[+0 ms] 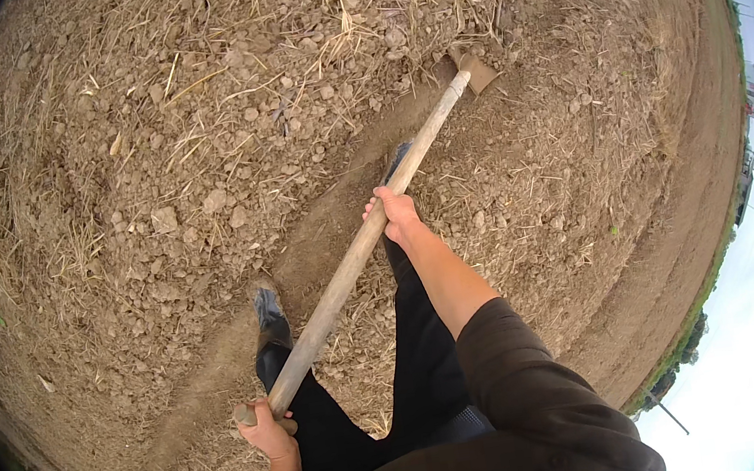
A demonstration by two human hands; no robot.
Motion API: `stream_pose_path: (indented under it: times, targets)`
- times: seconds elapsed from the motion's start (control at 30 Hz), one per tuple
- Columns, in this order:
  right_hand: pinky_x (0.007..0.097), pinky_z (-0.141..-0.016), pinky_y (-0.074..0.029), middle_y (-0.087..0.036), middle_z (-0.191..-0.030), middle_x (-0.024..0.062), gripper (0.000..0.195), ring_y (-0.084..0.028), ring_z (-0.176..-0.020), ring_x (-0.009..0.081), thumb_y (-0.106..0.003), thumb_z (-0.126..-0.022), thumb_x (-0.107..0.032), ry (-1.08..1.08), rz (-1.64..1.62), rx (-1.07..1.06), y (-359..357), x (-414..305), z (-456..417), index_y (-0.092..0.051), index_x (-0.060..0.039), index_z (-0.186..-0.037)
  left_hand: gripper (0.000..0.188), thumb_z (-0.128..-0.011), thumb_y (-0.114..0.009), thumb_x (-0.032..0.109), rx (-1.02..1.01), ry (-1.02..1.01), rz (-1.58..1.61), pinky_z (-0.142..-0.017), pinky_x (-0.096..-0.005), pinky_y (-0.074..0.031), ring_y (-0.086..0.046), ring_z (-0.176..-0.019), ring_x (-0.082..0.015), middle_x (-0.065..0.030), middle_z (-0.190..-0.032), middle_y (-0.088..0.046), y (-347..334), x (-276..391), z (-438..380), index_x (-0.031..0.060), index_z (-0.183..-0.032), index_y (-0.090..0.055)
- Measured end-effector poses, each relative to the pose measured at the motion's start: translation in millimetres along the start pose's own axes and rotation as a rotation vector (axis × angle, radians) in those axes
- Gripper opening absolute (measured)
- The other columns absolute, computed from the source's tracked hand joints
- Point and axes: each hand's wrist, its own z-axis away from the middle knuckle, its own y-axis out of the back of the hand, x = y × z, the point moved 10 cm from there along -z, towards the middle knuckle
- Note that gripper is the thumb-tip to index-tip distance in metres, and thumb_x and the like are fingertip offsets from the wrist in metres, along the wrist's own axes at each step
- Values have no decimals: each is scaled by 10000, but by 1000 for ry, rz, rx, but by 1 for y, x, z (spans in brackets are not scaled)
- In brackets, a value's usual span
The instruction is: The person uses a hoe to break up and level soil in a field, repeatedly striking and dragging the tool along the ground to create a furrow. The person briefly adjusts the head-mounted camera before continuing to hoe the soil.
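Note:
A long-handled digging tool, likely a spade or shovel, runs diagonally before me, its wooden shaft (329, 307) worn pale. My left hand (267, 431) is wrapped around the wooden crosspiece grip (244, 414) at the near end. Farther up, my right hand (396, 215) grasps the shaft around its middle. At the far end the soil-coloured metal blade (481, 73) rests at the ground, beside the end of a shallow furrow (306, 242). Soil or shadow hides part of the blade, so its full shape and depth cannot be told.
Cloddy soil (165, 222) strewn with dry straw (339, 17) surrounds me. My left boot (267, 305) stands by the furrow; my right boot (402, 154) is partly behind the shaft. Utility poles (666, 412) and trees (695, 339) line the field's far edge.

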Motion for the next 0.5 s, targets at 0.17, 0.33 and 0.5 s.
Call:
stream_pose_path:
  times: [0.17, 0.33, 0.5]
  targets:
    - [394, -529, -511, -508, -750, 117, 207, -548, -603, 230, -563, -830, -94, -29, 15, -23, 7, -68, -41, -450, 61, -909, 113, -764, -548, 102, 144, 87, -100, -342, -283, -392, -457, -431, -165, -73, -666, -486, -79, 12, 10, 52, -791, -451]
    - [359, -467, -501, -526, -695, 125, 180, -552, -543, 228, -571, -810, -75, 54, 25, 28, 47, -185, -74, -470, 73, -824, 102, -761, -538, 60, 114, 42, -47, -305, -286, -395, -457, -392, -180, -87, -657, -490, -186, 20, 50, 29, -774, -442]
    - [380, -554, -518, -528, -773, 126, 206, -550, -630, 229, -573, -831, -95, 109, -108, -55, 63, -260, -59, -456, 54, -911, 101, -778, -535, 56, 29, -63, -62, -314, -284, -403, -466, -404, -172, -96, -671, -507, -240, 50, 71, 33, -764, -438]
